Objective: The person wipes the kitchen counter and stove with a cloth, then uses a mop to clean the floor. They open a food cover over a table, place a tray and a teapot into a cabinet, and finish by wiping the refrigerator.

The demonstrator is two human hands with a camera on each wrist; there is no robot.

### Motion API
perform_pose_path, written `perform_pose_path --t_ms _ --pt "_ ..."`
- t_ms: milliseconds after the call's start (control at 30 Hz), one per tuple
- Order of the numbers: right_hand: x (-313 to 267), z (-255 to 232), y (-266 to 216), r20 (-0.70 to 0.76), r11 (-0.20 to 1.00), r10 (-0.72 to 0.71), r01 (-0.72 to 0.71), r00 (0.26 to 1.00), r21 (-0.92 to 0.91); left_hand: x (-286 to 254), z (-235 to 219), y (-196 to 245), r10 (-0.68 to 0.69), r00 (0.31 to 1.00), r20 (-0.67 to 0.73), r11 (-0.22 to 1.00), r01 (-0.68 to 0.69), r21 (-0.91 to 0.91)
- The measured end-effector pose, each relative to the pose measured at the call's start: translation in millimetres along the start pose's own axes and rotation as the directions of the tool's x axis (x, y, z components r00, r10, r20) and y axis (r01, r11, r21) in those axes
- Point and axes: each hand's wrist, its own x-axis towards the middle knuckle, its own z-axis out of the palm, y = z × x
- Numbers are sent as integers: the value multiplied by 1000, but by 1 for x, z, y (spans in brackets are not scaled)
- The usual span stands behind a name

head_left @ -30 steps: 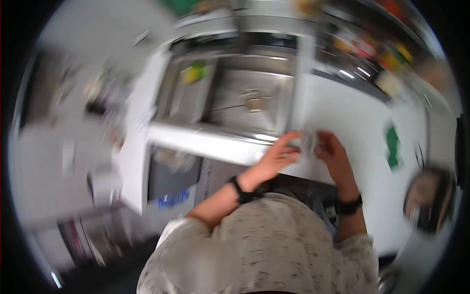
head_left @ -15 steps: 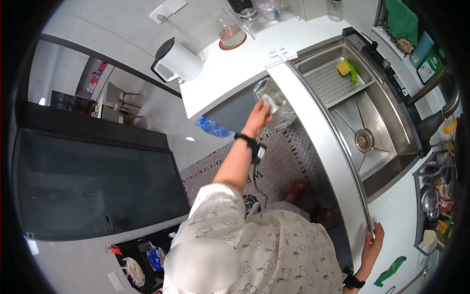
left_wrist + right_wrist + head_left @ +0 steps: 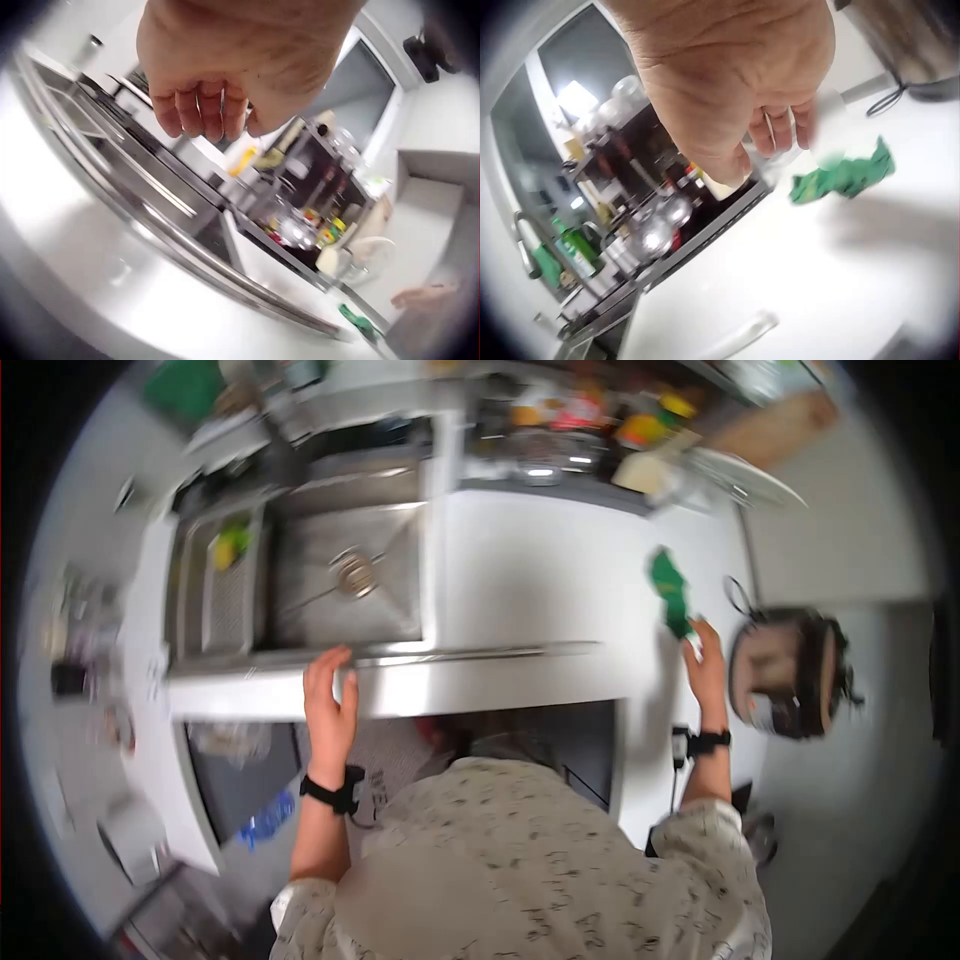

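My right hand (image 3: 706, 660) reaches over the white counter with its fingers loosely extended and nothing in them. Its fingertips are right by a crumpled green scrap (image 3: 669, 592), which lies flat on the counter. In the right wrist view the scrap (image 3: 845, 178) shows creases and lies just past the fingertips. My left hand (image 3: 330, 705) is over the counter's front edge, by the metal rail (image 3: 450, 656) in front of the sink. It holds nothing, and its fingers are relaxed in the left wrist view.
The steel sink (image 3: 345, 622) has a drain tray with a yellow-and-green item (image 3: 231, 544). A brown appliance (image 3: 787, 672) with a cord stands at the right. Behind the counter is a rack of utensils (image 3: 545, 445). A clear bag (image 3: 232, 740) hangs at the lower left.
At first both hands were together at a blurred pale item. Then the left hand held something whitish over the bag; now it is empty at the rail. The right hand has come to the green scrap.
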Motion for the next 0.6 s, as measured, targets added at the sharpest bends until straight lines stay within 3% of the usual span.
perform_pose_path --t_ms 67,100,167,200,233,300,333,367,433,467,500,533,600 --pt "16 -10 43 -17 983 162 -159 987 91 20 36 36 145 963 228 989 -147 -5" --pt "30 -2 80 -54 996 81 -78 995 43 27 59 58 219 926 308 970 -240 32" --pt "60 14 95 -57 994 97 -93 994 59 42 95 84 254 873 417 949 -309 68" --pt "72 29 105 20 996 -3 1 1000 84 44 110 91 283 814 507 913 -390 117" --pt "78 43 105 94 988 -109 98 990 117 46 123 93 293 748 596 870 -467 157" --pt "72 67 87 52 981 -121 112 991 158 41 137 81 104 696 711 855 -428 294" --pt "67 71 86 17 977 -148 143 989 156 40 140 82 183 715 675 819 -491 298" --pt "70 71 96 20 978 -131 126 991 166 40 139 82 179 702 689 813 -500 298" --pt "81 68 111 -161 995 20 -4 987 98 40 132 86 121 619 776 859 -457 231" --pt "82 56 117 -352 981 64 6 934 194 39 127 85 132 612 780 879 -436 192" --pt "80 44 129 -453 978 131 -40 882 204 38 120 87 134 601 788 876 -443 189" --pt "76 30 142 -462 965 234 -146 856 219 37 110 91 125 582 804 896 -414 161" --pt "50 24 184 -292 931 360 -362 886 47 33 90 102 121 550 826 912 -390 126"
